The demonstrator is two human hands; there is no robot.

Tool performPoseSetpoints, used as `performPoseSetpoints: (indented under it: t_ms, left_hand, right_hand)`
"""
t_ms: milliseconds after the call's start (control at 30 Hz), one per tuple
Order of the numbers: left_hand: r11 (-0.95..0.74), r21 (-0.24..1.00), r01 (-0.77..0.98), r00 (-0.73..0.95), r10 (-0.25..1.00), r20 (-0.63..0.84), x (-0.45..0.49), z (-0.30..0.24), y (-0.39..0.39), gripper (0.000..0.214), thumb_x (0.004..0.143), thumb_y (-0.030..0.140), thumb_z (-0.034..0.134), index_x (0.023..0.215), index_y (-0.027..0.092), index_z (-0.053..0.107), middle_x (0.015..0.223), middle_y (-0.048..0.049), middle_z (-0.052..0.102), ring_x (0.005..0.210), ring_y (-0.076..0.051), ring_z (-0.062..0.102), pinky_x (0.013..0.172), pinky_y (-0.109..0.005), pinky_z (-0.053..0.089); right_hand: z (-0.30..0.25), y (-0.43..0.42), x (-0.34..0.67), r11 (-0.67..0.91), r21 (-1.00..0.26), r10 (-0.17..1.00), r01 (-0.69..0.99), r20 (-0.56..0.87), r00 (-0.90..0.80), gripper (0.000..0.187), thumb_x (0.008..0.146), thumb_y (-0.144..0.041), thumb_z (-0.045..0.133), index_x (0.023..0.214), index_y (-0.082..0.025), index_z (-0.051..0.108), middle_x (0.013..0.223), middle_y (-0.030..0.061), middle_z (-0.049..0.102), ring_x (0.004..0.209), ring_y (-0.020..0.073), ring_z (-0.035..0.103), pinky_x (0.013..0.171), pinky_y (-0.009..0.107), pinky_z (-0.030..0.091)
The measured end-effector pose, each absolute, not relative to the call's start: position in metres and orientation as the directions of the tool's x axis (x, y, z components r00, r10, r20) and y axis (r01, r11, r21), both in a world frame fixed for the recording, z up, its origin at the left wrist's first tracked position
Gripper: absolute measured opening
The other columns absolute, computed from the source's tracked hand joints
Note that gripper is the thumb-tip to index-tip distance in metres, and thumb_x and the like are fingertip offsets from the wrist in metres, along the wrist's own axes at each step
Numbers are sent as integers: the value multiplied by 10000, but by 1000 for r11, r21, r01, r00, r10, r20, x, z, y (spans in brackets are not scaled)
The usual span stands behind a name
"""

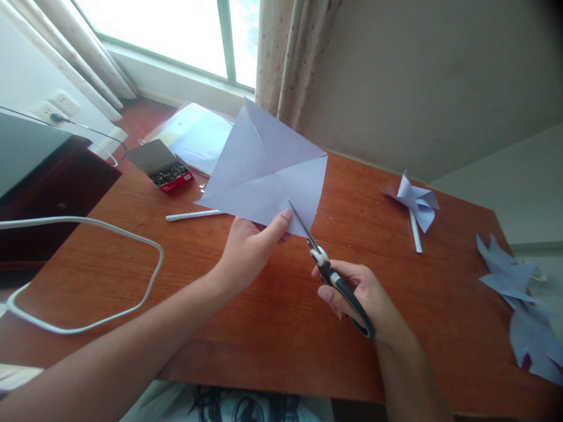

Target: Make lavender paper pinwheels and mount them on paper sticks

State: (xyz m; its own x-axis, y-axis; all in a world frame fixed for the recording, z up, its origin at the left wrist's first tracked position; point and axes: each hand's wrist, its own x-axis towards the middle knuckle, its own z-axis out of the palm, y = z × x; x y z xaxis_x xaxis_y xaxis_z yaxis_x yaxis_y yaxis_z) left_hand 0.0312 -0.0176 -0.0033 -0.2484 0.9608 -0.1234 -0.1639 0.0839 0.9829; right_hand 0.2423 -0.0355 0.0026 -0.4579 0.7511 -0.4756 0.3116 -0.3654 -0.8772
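Note:
My left hand [250,246] pinches the lower edge of a pale lilac paper square [264,170] and holds it tilted up above the wooden table [281,328]. The sheet has diagonal creases and a short cut near its top corner. My right hand [360,293] grips black-and-white scissors [325,264] by the handles. The blades point up and left, and their tips are inside the paper's lower edge, close to my left thumb.
A finished paper pinwheel on a white stick [416,205] lies at the right. Cut lilac sheets [523,305] sit at the table's right edge. An open box of pins [165,170], a white stick [193,215], a clear folder [197,135] and a white cable loop [88,275] lie at the left.

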Motion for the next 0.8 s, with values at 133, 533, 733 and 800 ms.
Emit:
performPoseSetpoints:
  t_ms: [133, 533, 733, 800]
  left_hand:
    - [82, 982, -171, -236, 964, -122, 31, -4, -18, 268, 855, 303, 689, 642, 161, 610, 573, 28, 617, 535, -100, 567, 521, -190, 466]
    - [110, 982, -155, -182, 974, -138, 31, 0, -18, 252, 860, 315, 687, 679, 159, 608, 590, 39, 616, 548, -89, 565, 536, -182, 453]
    - [135, 982, -135, -138, 978, -153, 33, -1, -19, 245, 853, 316, 683, 684, 158, 603, 586, 33, 613, 539, -97, 558, 528, -201, 443]
    - [134, 983, -126, -123, 981, -150, 34, -1, -21, 250, 854, 316, 677, 676, 159, 596, 586, 30, 607, 542, -101, 555, 528, -206, 442]
  right_hand:
    - [1, -35, 243, -387, -873, 736, 296, -486, -471, 342, 801, -375, 797, 1008, -142, 657, 637, -46, 544, 469, 57, 447, 439, 177, 361]
    - [-5, -37, 245, -400, -904, 720, 151, -412, -558, 524, 794, -521, 779, 1106, -125, 638, 697, -20, 549, 532, 73, 463, 481, 191, 380]
    - [-7, -37, 243, -391, -908, 732, 154, -408, -545, 524, 804, -542, 760, 1097, -131, 621, 692, -20, 549, 525, 79, 470, 471, 197, 397]
    - [-7, -36, 243, -390, -909, 735, 149, -405, -543, 517, 803, -546, 758, 1086, -138, 617, 691, -21, 546, 528, 82, 478, 473, 197, 404]
